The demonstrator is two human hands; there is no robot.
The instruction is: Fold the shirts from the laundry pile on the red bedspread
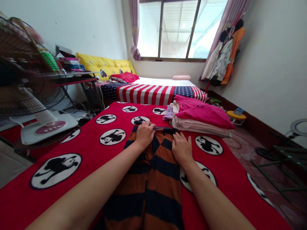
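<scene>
Far L: big fan (26,73), mesh head close to the camera & blurred, white base w/ pink buttons just beside the red blanket (83,150). Behind it a table (79,78) w/ books (70,62) stacked on top. Further back, yellow pillows (105,65) against the wall. A red pillow (124,77) lies just in front of them, at the head of a bed (148,93) w/ a stars-and-stripes cover. A small pink pillow (181,77) lies at the bed's far side, under the window (177,28).

Centre: the red blanket, w/ white circles & black monkey figures, is spread flat & fills the foreground. On it lies the striped garment (155,182), orange & navy bands, running from the bottom edge up the middle btwn both forearms. At its far end, L side, the left hand (144,133) has fingers curled down, clenched on the dark top edge & bunching it a bit. Just beside it, R side of the same end, the right hand (182,148) is palm down w/ fingers stretched out & loose, flat on the fabric, not gripping. The hands are near each other, not touching.

R of the hands: a pile of folded clothes (201,119) on the blanket, pink piece uppermost, pale pieces under it, a lilac bit poking out on the L. The pile is near the right hand but apart from it.

Further R: a yellow stool (236,116) by the wall w/ smth blue on it. Above it are hanging clothes (225,54) in the corner beside the curtain (230,16). A green rack (275,166) lies low on the floor at far R.
</scene>
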